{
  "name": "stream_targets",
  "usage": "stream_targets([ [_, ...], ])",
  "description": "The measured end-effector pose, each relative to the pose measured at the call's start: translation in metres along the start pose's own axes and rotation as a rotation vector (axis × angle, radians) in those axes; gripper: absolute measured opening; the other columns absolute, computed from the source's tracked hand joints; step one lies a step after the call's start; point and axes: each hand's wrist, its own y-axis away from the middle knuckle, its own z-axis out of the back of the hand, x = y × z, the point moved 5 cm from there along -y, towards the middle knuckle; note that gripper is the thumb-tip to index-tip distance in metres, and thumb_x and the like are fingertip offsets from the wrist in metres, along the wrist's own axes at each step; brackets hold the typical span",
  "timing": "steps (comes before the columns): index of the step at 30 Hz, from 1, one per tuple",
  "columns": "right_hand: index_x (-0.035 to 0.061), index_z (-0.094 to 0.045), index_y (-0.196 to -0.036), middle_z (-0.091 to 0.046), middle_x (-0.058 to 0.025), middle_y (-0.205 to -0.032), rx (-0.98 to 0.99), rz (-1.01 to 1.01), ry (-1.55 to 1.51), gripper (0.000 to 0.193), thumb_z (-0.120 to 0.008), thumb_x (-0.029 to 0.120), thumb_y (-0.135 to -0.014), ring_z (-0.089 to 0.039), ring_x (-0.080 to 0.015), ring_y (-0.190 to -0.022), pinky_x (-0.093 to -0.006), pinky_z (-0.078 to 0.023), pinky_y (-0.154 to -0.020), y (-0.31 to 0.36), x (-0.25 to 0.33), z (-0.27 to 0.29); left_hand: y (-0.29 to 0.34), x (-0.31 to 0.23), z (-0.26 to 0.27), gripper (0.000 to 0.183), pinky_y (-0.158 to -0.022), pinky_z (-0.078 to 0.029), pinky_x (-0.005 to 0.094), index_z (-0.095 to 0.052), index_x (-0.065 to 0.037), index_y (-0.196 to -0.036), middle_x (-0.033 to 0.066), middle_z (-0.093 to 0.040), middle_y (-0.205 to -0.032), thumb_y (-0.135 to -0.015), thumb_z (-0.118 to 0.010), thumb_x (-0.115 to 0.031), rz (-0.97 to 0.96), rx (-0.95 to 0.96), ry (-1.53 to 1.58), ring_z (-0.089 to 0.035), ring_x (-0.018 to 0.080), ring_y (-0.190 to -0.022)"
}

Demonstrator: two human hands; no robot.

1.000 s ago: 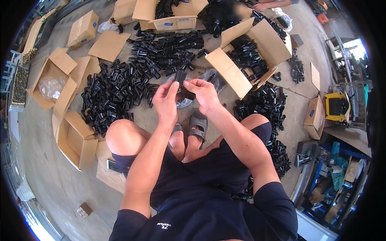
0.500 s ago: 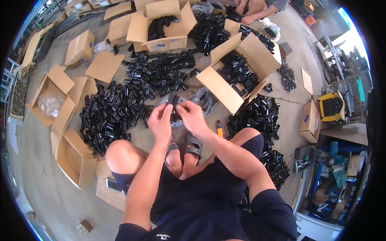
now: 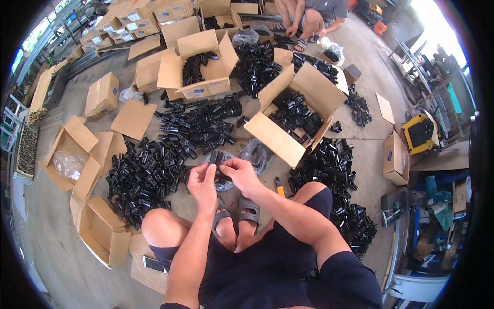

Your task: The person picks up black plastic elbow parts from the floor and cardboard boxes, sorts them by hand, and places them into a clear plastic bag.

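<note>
Above my feet, my left hand (image 3: 203, 181) and my right hand (image 3: 241, 175) meet around a small black plastic part (image 3: 216, 157), gripped between thumbs and fingers. It is short and glossy; its exact kind cannot be made out. Just beyond and below my hands lies clear plastic bag film (image 3: 256, 153). A large heap of similar black parts (image 3: 149, 177) spreads to my left, and another heap (image 3: 325, 167) lies by my right knee. Ahead on the right, an open cardboard box (image 3: 280, 139) holds many of these parts.
Farther off stands another open box (image 3: 208, 85) with parts stacked inside. Flapped-open cartons (image 3: 100, 232) sit at the left, near a phone (image 3: 153, 264). A yellow-handled tool (image 3: 279, 188) lies by my right foot. Another person (image 3: 314, 23) crouches at the back.
The view has tilted up, so the scene sits lower and more of the crouching person and back boxes shows. Both hands stay together on the black part, which has turned slightly.
</note>
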Motion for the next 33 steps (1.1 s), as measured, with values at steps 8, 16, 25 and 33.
stream_targets([
  [8, -0.0017, -0.070, -0.096, -0.070, -0.0033, -0.086, -0.003, -0.002, -0.214, 0.013, -0.073, 0.011, -0.092, -0.062, -0.0094, -0.075, -0.0263, -0.049, -0.067, -0.003, -0.012, 0.006, 0.000, 0.011, -0.001, 0.014, -0.072, -0.052, 0.0224, -0.066, 0.000, -0.101, 0.0035, -0.070, -0.093, -0.092, -0.075, -0.007, -0.017, 0.011, 0.000, -0.063, 0.0069, -0.079],
  [16, -0.0021, -0.071, -0.097, -0.069, -0.0032, -0.079, -0.051, 0.056, -0.030, 0.017, -0.069, 0.015, -0.095, -0.057, -0.0089, -0.069, -0.0280, -0.045, -0.060, -0.002, -0.010, 0.008, 0.003, 0.007, -0.004, 0.015, -0.071, -0.052, 0.0217, -0.066, 0.001, -0.101, 0.0042, -0.071, -0.091, -0.091, -0.075, -0.005, 0.016, 0.018, 0.027, -0.064, 0.0064, -0.079],
  [25, -0.0041, -0.071, -0.097, -0.070, -0.0031, -0.085, -0.053, 0.043, 0.126, 0.016, -0.070, 0.012, -0.094, -0.060, -0.0093, -0.075, -0.0264, -0.048, -0.067, 0.003, 0.002, 0.003, 0.000, 0.009, 0.002, 0.016, -0.068, -0.054, 0.0233, -0.066, -0.002, -0.101, 0.0045, -0.071, -0.091, -0.091, -0.076, -0.009, 0.016, -0.005, 0.023, -0.064, 0.0080, -0.077],
  [33, -0.0058, -0.070, -0.101, -0.071, -0.0061, -0.088, -0.070, 0.043, -0.003, 0.017, -0.071, 0.008, -0.092, -0.063, -0.0109, -0.076, -0.0263, -0.051, -0.069, 0.000, -0.003, 0.009, 0.003, 0.012, 0.000, 0.015, -0.069, -0.053, 0.0235, -0.066, -0.002, -0.102, 0.0041, -0.070, -0.090, -0.092, -0.075, -0.009, -0.017, 0.009, -0.022, -0.064, 0.0073, -0.076],
])
